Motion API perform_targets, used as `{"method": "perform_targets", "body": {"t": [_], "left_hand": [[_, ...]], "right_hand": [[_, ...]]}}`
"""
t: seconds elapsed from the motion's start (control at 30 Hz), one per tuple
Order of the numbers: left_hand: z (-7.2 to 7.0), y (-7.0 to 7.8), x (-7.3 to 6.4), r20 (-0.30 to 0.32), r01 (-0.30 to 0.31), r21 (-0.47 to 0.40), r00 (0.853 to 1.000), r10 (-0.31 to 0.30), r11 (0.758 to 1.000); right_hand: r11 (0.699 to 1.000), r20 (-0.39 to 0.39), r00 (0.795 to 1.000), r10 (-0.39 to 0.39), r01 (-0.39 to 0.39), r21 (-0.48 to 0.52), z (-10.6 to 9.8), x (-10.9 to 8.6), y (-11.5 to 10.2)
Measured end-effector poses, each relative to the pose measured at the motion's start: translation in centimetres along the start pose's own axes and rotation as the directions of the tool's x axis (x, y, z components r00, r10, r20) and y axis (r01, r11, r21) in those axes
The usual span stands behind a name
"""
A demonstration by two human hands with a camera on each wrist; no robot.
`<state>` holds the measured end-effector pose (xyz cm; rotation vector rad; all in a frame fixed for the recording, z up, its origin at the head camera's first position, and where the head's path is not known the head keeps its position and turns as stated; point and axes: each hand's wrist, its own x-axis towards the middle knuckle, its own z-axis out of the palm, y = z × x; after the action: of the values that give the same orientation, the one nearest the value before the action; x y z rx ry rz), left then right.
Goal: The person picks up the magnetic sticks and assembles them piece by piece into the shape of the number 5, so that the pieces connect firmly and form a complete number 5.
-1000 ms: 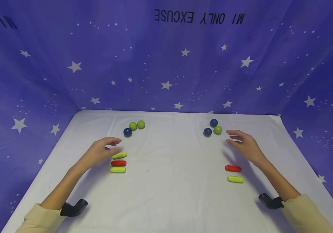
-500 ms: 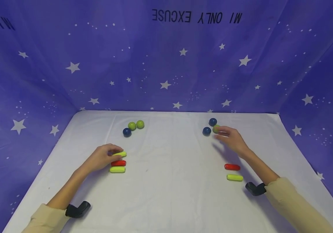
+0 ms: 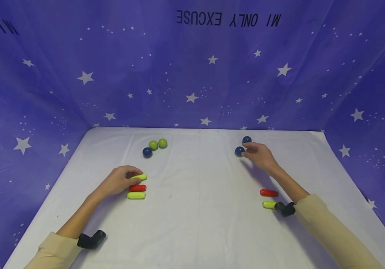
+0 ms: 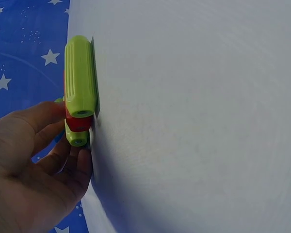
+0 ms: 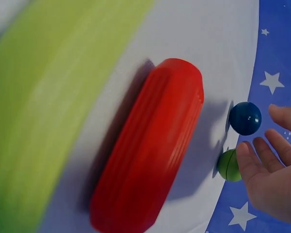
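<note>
I see the left hand (image 3: 119,181) pinching a yellow-green stick (image 3: 142,176) between thumb and fingers, just beyond a red stick (image 3: 137,188) on the white table (image 3: 192,213). The right hand (image 3: 261,155) has its fingers parted beside a blue ball (image 3: 238,151); whether they touch it, I can't tell. A green ball (image 5: 227,166) sits near its fingertips.

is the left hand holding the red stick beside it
No, in the head view the left hand has its thumb and fingers around the farthest yellow-green stick, with the red stick lying beside that.
</note>
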<state>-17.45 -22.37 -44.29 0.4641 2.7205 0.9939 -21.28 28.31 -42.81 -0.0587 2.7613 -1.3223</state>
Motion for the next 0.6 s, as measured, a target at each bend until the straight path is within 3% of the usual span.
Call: {"method": "perform_targets", "body": {"t": [0.2, 0.37, 0.6], "left_hand": [[-0.1, 0.2, 0.1, -0.009, -0.003, -0.012, 1.0, 0.003, 1.0], [-0.2, 0.7, 0.1, -0.053, -0.02, -0.021, 0.998, 0.019, 1.0], [0.5, 2.2, 1.0, -0.111, -0.128, -0.049, 0.986, 0.122, 0.991]], "right_hand": [[0.999, 0.007, 1.0, 0.014, -0.014, -0.048, 0.5, 0.6, -0.4], [0.996, 0.001, 1.0, 0.03, -0.03, -0.081, 1.2, 0.8, -0.9], [0.993, 0.011, 1.0, 0.008, -0.006, -0.116, 2.2, 1.1, -1.1]]}}
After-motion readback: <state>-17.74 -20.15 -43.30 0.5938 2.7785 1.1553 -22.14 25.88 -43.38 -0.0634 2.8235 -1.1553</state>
